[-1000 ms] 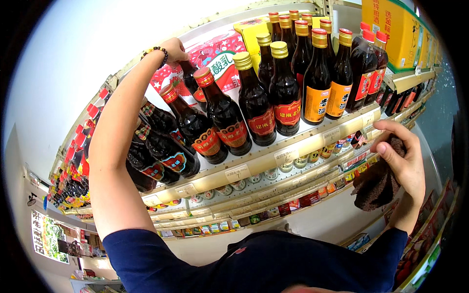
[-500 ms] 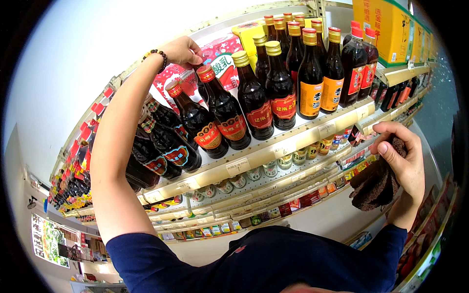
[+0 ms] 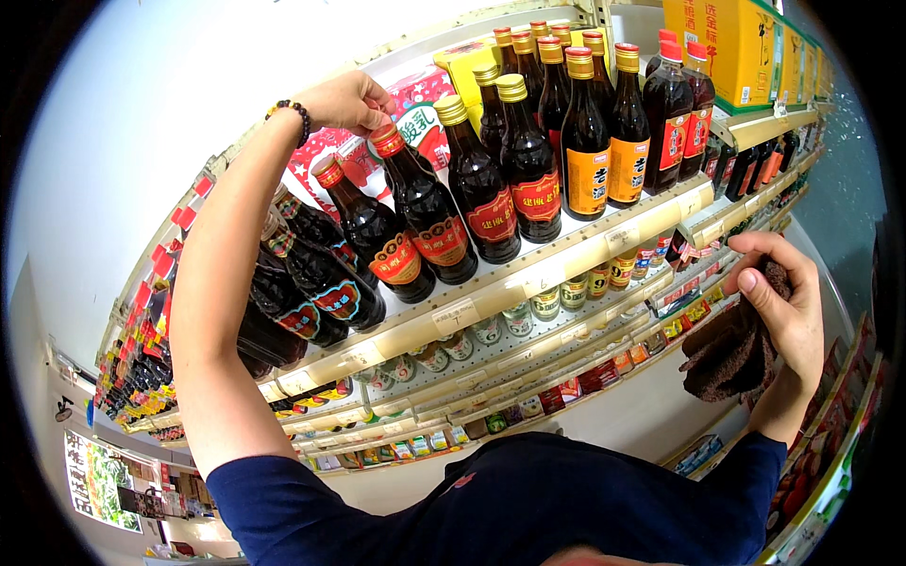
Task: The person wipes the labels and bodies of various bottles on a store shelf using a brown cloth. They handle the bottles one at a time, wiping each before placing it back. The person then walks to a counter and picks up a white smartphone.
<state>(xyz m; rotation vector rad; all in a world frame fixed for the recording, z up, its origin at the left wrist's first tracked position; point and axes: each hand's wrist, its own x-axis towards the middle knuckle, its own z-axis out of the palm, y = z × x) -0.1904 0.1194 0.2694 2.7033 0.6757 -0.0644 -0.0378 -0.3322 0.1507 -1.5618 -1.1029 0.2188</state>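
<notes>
My left hand [image 3: 351, 100], with a beaded bracelet on its wrist, reaches up to the shelf. Its fingers are closed at the red cap of a dark glass bottle [image 3: 427, 203] with a red and gold label; the fingertips are partly hidden behind the cap. A matching bottle [image 3: 379, 236] stands just to its left, and one with a yellow cap [image 3: 479, 184] to its right. Off to the right, my right hand [image 3: 785, 302] is closed around a dark brown cloth [image 3: 731, 354], which hangs down in folds from the fingers.
More dark bottles line the upper shelf [image 3: 528, 278], with orange-labelled bottles [image 3: 587, 151] and a yellow carton [image 3: 722, 52] to the right. Blue-labelled bottles [image 3: 321, 283] lean at the left. Pink boxes [image 3: 340, 160] stand behind. Lower shelves hold small jars [image 3: 545, 302] and packets.
My left hand has shifted slightly and its fingertips are now at the front bottle's red cap. The view has moved a little to the right. The cloth hangs slightly differently in my right hand.
</notes>
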